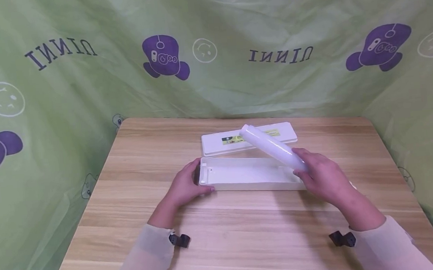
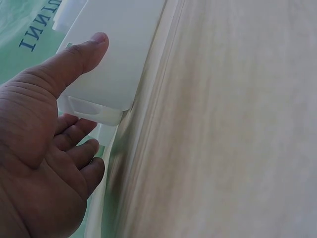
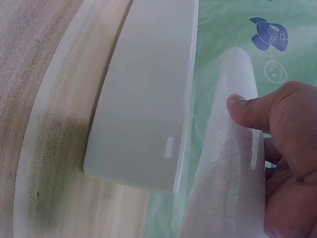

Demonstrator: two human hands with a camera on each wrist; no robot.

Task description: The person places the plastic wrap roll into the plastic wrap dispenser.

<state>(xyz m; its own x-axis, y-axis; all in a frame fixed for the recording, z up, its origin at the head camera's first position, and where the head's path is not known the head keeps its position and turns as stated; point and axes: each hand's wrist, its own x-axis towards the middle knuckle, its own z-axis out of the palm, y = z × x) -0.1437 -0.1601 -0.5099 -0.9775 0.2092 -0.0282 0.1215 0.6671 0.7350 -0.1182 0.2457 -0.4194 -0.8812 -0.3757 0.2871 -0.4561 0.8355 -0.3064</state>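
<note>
A long white plastic box (image 1: pixel 243 186) stands uncovered on the table, its inside showing bare in the head view. My left hand (image 1: pixel 185 186) holds its left end, thumb (image 2: pixel 89 52) on the near wall and fingers round the far corner. In my right hand (image 1: pixel 324 177) is a roll of clear plastic wrap (image 1: pixel 272 145), gripped near its right end. The roll slants over the box, its left end raised toward the back. From the right wrist view, the thumb lies across the roll (image 3: pixel 223 163), with the fingers behind it, beside the box's wall (image 3: pixel 143 99).
Behind the box lies its flat white lid (image 1: pixel 213 146) with a green and yellow label (image 1: pixel 232 139). The wood-grain table (image 1: pixel 240 239) ends at a green printed curtain (image 1: pixel 236 91) at the back and sides.
</note>
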